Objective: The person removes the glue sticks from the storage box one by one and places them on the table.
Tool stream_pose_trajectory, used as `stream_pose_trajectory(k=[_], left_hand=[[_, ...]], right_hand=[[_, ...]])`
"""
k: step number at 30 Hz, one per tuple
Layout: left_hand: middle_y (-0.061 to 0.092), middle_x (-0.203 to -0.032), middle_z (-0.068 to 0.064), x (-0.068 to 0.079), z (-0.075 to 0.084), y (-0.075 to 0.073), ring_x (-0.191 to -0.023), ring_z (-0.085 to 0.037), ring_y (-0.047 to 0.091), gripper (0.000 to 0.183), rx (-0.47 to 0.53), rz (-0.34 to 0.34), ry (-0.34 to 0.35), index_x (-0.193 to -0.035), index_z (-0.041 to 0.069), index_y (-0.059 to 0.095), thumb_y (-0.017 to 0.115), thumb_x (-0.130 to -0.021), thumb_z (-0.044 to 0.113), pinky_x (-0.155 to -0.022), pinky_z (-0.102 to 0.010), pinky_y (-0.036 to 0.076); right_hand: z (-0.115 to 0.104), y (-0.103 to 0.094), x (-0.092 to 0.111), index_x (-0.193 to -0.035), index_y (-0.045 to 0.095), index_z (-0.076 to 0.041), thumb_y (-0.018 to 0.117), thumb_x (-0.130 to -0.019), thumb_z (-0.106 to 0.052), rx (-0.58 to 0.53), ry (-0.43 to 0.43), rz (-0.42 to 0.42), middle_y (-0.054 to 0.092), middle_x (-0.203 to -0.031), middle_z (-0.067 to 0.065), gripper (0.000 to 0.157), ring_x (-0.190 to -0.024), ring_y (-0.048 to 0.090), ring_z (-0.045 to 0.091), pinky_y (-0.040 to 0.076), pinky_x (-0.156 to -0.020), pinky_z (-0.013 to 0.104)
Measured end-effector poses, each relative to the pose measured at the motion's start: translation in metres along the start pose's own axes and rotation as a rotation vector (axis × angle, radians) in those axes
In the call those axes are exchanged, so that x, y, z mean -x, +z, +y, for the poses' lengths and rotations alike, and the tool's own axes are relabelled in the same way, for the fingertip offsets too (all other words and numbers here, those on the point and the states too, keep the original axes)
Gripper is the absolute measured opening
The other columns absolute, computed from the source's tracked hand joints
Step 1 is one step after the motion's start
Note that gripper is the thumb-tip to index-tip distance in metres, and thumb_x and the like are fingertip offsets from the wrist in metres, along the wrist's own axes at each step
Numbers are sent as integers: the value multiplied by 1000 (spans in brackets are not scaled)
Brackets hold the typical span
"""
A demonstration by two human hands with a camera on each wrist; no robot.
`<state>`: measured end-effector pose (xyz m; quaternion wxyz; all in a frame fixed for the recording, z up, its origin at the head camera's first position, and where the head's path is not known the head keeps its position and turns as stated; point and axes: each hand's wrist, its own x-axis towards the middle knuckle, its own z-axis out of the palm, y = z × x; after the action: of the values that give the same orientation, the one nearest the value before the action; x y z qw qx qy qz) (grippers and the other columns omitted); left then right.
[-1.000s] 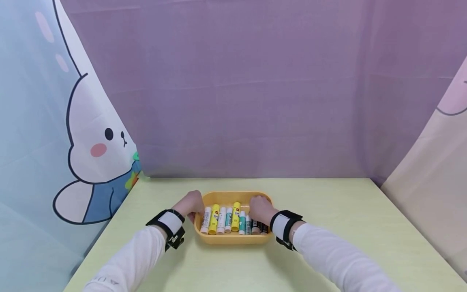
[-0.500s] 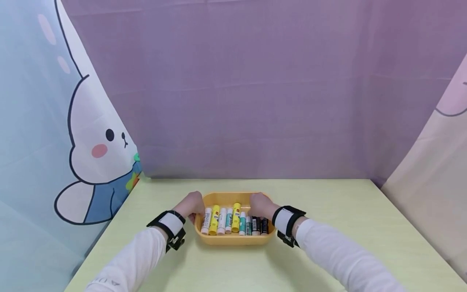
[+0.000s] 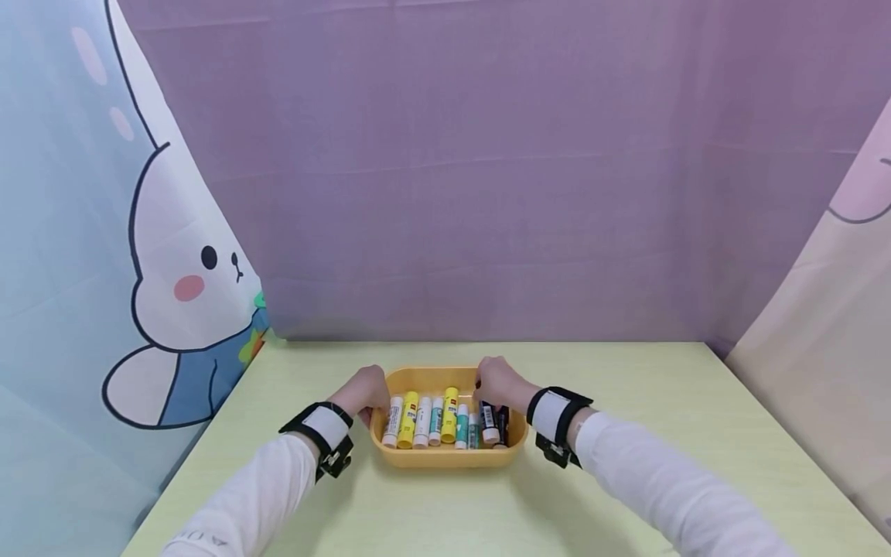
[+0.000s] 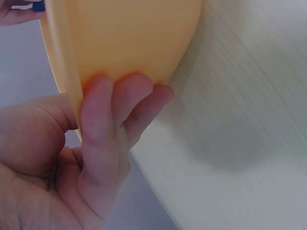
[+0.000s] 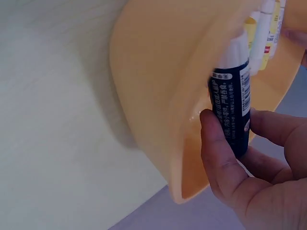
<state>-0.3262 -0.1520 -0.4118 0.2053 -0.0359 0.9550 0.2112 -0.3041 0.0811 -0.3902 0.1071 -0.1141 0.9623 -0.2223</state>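
An orange-yellow plastic tray (image 3: 452, 459) stands on the table with a row of glue sticks in it, several of them white, yellow (image 3: 407, 420), teal (image 3: 462, 425) or dark. My left hand (image 3: 369, 389) grips the tray's left end, thumb on one side of the wall and fingers on the outside, as the left wrist view shows. Over the tray's right end, my right hand (image 3: 503, 383) pinches a dark navy glue stick (image 5: 232, 100) with a white end between thumb and fingers. Another dark glue stick (image 3: 503, 425) lies beside it, partly covered by the hand.
The pale yellow-green table (image 3: 626, 464) spreads around the tray. A purple curtain (image 3: 473, 170) hangs behind its back edge. On the left is a cloth (image 3: 56, 309) with a cartoon rabbit, and a pale cloth (image 3: 835, 348) hangs on the right.
My right hand has shifted slightly right and up, and the navy glue stick in it has tilted out of line with the row. The left hand and tray stay put.
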Motion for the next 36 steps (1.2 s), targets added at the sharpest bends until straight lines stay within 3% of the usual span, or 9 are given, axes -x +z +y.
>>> stream_pose_trajectory(k=[5, 13, 18, 24, 30, 36], left_hand=[[59, -74, -16, 1, 0, 0, -48, -23, 64, 32, 0, 6, 0, -108, -11, 52, 65, -81, -2, -45, -29, 55], [60, -70, -16, 3, -1, 0, -47, -22, 64, 27, 8, 14, 13, -104, -11, 53, 64, -81, -2, -44, -29, 55], [60, -70, -16, 5, 0, 0, -47, -22, 63, 26, 14, 16, 15, -104, -11, 54, 64, -81, -3, -44, -29, 55], [60, -70, -16, 7, 1, -2, -47, -21, 63, 26, 7, 18, 10, -104, -11, 54, 64, -81, -3, -44, -28, 55], [60, -69, -17, 7, 0, -2, -46, -21, 63, 29, 14, 14, 10, -106, -13, 53, 63, -80, -4, -45, -29, 55], [59, -73, -17, 5, -2, -1, -46, -22, 63, 33, 39, 25, 11, -111, -13, 51, 63, -81, -5, -45, -29, 55]], right_hand=[[-5, -16, 4, -90, 68, 1, 70, -84, -9, -36, 3, -18, 60, -72, 6, 11, -56, 63, 18, 57, -54, 29], [-10, -56, 11, -96, 68, 4, 71, -82, -7, 48, -24, 12, 59, -87, 14, 19, -54, 63, 17, 54, -46, 22], [-2, -84, 12, -100, 68, 5, 69, -83, -6, 43, -18, 19, 62, -85, 14, 21, -59, 64, 17, 55, -49, 25], [11, -112, 14, -93, 70, 2, 65, -85, -8, 126, -45, 55, 62, -81, 12, 13, -62, 62, 18, 56, -52, 27], [29, -125, 12, -101, 68, 5, 63, -86, -6, 139, -15, 90, 64, -85, 15, 20, -65, 62, 19, 54, -51, 25], [54, -122, 7, -96, 68, 7, 61, -84, -3, 109, 26, 102, 64, -83, 16, 17, -63, 61, 20, 54, -51, 29]])
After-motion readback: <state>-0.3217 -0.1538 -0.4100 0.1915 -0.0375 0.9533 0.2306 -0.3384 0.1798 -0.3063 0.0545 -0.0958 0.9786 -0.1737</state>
